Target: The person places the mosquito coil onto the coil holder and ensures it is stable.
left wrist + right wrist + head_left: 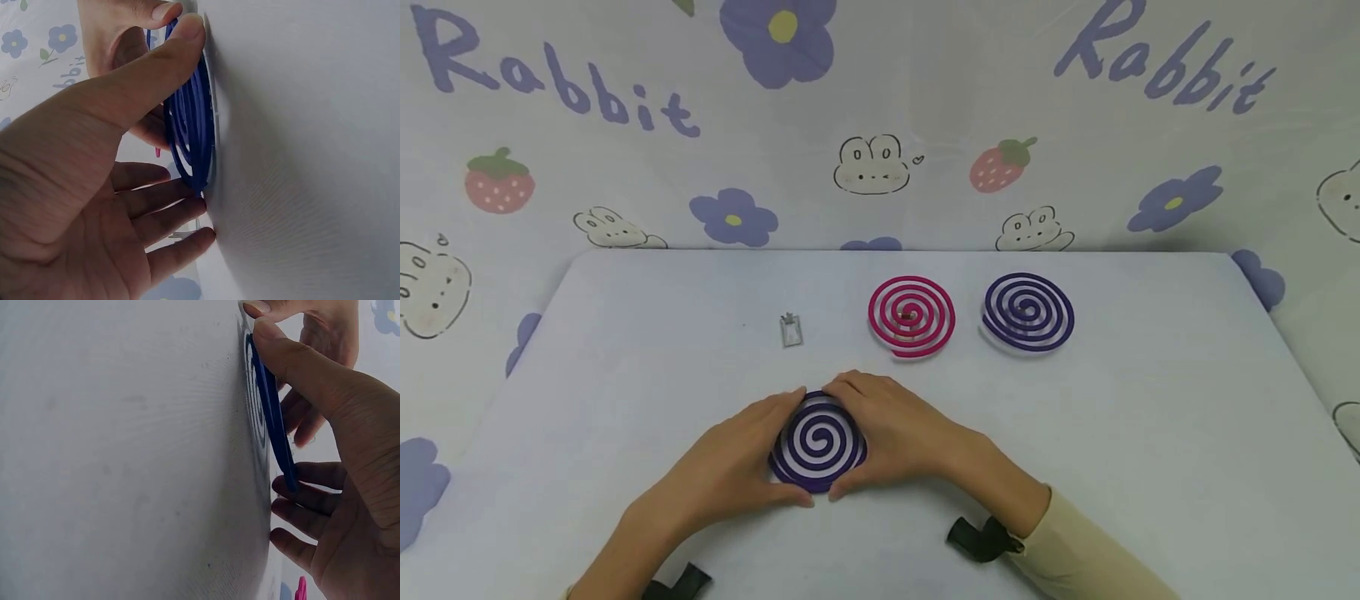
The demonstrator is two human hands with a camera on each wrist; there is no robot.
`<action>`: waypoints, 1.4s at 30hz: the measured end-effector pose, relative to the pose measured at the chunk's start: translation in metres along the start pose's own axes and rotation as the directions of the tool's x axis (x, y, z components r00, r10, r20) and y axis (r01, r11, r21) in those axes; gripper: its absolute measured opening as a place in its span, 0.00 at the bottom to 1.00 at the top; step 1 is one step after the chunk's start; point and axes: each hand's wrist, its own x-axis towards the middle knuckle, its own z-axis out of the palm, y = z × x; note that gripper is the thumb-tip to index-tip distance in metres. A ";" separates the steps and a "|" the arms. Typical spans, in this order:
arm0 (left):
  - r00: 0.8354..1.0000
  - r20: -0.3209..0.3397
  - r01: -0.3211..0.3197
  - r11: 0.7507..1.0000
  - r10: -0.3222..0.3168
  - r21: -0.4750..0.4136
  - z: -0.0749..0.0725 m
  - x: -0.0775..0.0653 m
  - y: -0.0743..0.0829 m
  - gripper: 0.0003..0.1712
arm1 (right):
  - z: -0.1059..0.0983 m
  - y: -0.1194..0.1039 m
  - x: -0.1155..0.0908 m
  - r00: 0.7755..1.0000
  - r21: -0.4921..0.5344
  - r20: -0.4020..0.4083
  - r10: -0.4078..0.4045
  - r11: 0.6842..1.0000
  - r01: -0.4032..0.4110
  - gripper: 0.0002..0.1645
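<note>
A dark blue mosquito coil (820, 442) is held between both hands near the front middle of the table. My left hand (730, 462) grips its left edge, thumb at the near rim and fingers round the far side. From the right, my right hand (898, 429) holds the opposite edge the same way. The two thumbs come close together at the near rim. In the right wrist view the coil (272, 412) tilts, with part of it raised off the white surface. Its rings (187, 119) look spread in layers in the left wrist view.
Behind the hands lie a small metal coil stand (792, 331), a pink mosquito coil (912, 287) with metal showing at its centre, and another dark blue coil (1028, 310). The white table (1150, 433) ends at a printed cloth backdrop (925, 83).
</note>
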 end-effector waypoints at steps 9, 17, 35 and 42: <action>0.998 -0.046 0.038 0.999 -0.039 -0.020 -0.012 0.001 0.001 0.68 | -0.014 -0.004 0.007 1.000 0.033 -0.005 -0.001 0.999 0.001 0.67; 0.996 -0.013 0.085 0.994 -0.086 -0.071 -0.044 0.009 -0.007 0.66 | -0.036 -0.005 0.032 0.995 0.128 0.067 0.077 0.988 -0.085 0.67; 0.989 0.002 0.143 0.967 -0.146 -0.212 -0.098 0.038 -0.030 0.64 | -0.068 0.002 0.072 0.993 0.221 -0.053 0.106 0.971 -0.091 0.67; 0.993 -0.017 0.105 0.958 -0.114 -0.268 -0.112 0.056 -0.035 0.61 | -0.080 0.009 0.087 0.988 0.202 -0.064 0.143 0.971 -0.128 0.71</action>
